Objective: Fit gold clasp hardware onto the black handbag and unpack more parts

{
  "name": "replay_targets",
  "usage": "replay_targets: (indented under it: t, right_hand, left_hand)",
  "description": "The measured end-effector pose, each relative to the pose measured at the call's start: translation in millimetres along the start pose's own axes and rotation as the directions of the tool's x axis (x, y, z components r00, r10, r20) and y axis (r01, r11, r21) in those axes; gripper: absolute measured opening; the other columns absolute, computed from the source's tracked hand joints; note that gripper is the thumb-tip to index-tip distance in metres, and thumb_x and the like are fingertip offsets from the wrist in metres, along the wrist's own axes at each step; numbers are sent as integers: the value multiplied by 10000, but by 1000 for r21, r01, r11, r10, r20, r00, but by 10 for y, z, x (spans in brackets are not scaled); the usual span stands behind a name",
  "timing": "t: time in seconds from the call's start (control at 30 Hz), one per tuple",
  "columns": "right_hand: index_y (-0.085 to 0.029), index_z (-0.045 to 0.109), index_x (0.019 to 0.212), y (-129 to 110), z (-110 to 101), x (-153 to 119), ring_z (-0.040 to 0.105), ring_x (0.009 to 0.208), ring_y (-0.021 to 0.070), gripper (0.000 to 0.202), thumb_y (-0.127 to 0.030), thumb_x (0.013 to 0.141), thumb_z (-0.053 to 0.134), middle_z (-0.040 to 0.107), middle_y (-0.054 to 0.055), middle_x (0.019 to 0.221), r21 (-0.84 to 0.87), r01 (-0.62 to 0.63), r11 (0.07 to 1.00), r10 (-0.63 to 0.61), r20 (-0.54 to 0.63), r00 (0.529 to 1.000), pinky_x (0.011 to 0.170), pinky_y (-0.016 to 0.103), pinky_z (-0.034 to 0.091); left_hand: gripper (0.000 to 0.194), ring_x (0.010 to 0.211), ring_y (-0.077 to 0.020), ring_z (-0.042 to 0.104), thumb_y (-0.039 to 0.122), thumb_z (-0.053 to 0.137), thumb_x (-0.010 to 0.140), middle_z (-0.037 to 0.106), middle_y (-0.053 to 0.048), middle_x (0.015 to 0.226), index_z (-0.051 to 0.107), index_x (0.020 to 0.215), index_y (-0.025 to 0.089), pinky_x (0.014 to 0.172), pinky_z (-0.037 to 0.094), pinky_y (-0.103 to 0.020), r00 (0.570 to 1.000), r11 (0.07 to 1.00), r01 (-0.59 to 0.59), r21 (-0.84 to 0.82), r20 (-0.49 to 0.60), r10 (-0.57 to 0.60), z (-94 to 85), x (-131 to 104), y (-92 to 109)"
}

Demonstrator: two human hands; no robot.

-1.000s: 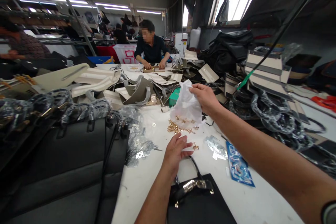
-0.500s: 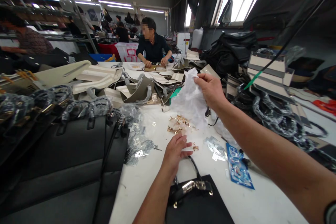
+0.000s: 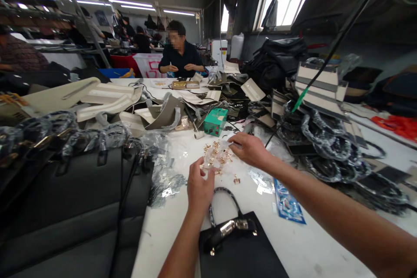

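A small heap of gold metal fittings point(image 3: 215, 151) lies on the white table, with thin clear plastic around it. My right hand point(image 3: 250, 150) comes in from the right, its thumb and fingers closed on the edge of a clear plastic bag point(image 3: 224, 166) beside the heap. On the near left side of the fittings is my left hand point(image 3: 199, 186), fingers curled but thumb apart, with nothing visible in it. One loose gold fitting point(image 3: 236, 179) sits to the right of it. Below stands a black handbag point(image 3: 241, 247) with a wrapped handle and metal clasp, partly behind my left forearm.
Black bags point(image 3: 81, 200) with plastic-wrapped handles fill the left. Flat silver plates point(image 3: 167, 189), a blue packet point(image 3: 289, 202) and a green box point(image 3: 215, 121) lie around the heap. Wrapped handles point(image 3: 329, 147) pile up at right. A co-worker point(image 3: 182, 56) sits across the table.
My right hand has come down from holding the white-looking plastic high, and the plastic is now low by the fittings. The green box has come into view. My left hand has shifted slightly left.
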State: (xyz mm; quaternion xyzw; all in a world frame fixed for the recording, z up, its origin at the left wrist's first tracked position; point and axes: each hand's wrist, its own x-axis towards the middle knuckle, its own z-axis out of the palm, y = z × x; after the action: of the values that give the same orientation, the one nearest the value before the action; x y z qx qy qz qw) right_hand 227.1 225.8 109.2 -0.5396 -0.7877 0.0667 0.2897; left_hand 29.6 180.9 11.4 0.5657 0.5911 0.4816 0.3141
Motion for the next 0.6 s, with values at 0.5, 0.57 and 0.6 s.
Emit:
replay_targets:
  t: [0.5,0.57,0.6]
  right_hand:
    - [-261,726,922,-11,240,-772,637,774,173,135,-204,853,625,692,11,823,212,-46,976,93,-217,972,721,262,459]
    - [-259,724,926,-14,184,-791,640,793,176,142,-197,856,618,696,15,834,252,-15,968,82,-255,963,740,266,462]
    - [-258,723,930,-14,156,-794,642,808,177,143,-197,858,615,699,18,846,277,-4,961,84,-277,957,755,268,463]
  left_hand:
    - [243,748,-248,665,447,558,795,747,-53,829,706,801,254,618,411,-310,977,869,41,493,164,-139,212,704,309]
    - [257,717,-262,643,463,547,797,729,-60,779,697,795,254,618,398,-327,989,872,37,488,108,-103,245,737,448]
    - [267,705,-271,629,471,539,799,713,-63,750,690,805,252,622,389,-337,994,876,28,481,78,-75,262,754,532]
